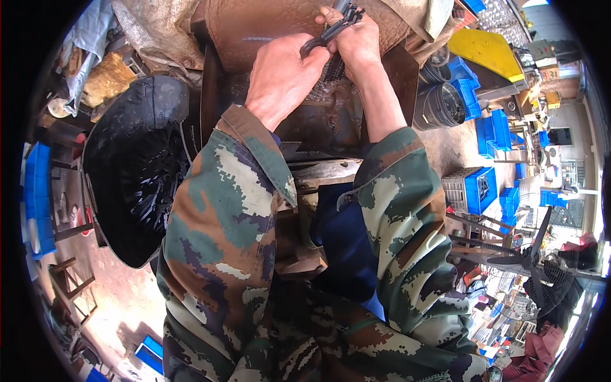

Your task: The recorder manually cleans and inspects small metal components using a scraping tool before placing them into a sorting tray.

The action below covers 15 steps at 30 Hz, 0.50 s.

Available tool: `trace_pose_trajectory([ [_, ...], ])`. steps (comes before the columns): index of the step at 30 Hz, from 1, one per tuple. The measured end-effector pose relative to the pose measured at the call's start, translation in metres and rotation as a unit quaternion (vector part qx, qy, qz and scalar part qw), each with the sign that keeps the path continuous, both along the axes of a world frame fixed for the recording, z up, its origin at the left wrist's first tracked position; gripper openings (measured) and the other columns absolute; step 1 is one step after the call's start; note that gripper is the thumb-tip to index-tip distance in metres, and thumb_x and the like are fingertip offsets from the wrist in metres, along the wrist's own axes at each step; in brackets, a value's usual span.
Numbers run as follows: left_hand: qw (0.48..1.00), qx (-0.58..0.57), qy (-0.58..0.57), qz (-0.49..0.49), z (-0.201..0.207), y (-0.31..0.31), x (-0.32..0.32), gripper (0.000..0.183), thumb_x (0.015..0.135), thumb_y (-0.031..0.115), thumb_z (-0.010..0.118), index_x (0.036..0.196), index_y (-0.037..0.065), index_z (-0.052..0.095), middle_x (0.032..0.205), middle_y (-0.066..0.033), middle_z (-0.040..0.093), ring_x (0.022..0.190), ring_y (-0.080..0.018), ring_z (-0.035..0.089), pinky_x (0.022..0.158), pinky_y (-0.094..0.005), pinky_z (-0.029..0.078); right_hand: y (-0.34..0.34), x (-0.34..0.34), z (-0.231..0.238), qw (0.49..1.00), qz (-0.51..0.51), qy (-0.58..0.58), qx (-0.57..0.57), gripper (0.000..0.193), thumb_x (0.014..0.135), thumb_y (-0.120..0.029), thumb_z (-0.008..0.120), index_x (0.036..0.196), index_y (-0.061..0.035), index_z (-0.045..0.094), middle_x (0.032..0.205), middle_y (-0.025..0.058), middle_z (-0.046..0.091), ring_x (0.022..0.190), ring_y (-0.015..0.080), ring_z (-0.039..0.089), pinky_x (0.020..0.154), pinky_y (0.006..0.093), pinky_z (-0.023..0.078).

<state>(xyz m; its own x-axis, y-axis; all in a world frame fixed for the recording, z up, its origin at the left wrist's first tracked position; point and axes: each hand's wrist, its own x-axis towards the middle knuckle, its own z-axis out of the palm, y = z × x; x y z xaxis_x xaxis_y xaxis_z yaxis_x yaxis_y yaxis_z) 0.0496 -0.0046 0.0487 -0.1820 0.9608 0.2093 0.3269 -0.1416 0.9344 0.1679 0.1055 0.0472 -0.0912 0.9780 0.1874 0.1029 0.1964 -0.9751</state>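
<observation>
Both my arms reach forward in camouflage sleeves to the top of the view. My left hand [282, 76] is closed, its thumb and fingers pinching the near end of a bunch of thin dark metal pieces [337, 29]. My right hand [358, 42] is wrapped round the far part of the same bunch, thumb on top. Their exact kind cannot be made out. Below the hands is a dark, oily metal tray [318, 122] with more small dark pieces [333, 71] between the wrists. A brown, dented sheet [248, 39] rises behind.
Close on my left stands a large black tub [137, 114] with shiny dark pieces inside. To the right are a black bucket [449, 107], several blue crates [482, 191], a yellow panel [487, 54] and a standing fan [531, 261]. A wooden stool [73, 280] is at far left.
</observation>
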Motion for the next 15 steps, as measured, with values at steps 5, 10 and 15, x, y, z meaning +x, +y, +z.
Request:
trace_pose_trajectory([
  [5,1.0,-0.01,0.007,-0.002,0.001,-0.002,-0.004,0.028,0.089,0.024,0.06,0.101,0.001,0.072,0.07,-0.0171,0.065,0.063,-0.0267,0.062,0.064,-0.0393,0.048,-0.003,-0.003,0.0,1.0,0.008,-0.009,-0.004,0.022,0.093,-0.025,0.074,0.089,-0.006,0.063,0.066,-0.0002,0.06,0.048,0.009,0.049,0.043,0.0261,0.039],
  [10,1.0,-0.002,0.005,-0.007,-0.001,0.002,0.0,0.029,0.089,0.023,0.06,0.101,0.0,0.071,0.072,-0.0179,0.065,0.066,-0.0269,0.063,0.067,-0.0395,0.049,-0.001,0.002,0.001,1.0,-0.004,-0.014,-0.002,0.022,0.093,-0.025,0.073,0.089,-0.0057,0.063,0.065,0.0001,0.059,0.047,0.0096,0.049,0.043,0.0265,0.039],
  [15,1.0,0.017,-0.006,0.01,-0.005,0.001,-0.001,0.021,0.09,0.021,0.064,0.09,0.0,0.069,0.061,0.0036,0.049,0.057,-0.0057,0.04,0.052,-0.0281,0.034,0.001,-0.003,-0.004,1.0,0.005,0.001,0.012,0.022,0.093,-0.026,0.074,0.089,-0.0062,0.063,0.065,-0.0001,0.059,0.048,0.0093,0.049,0.043,0.0263,0.039],
])
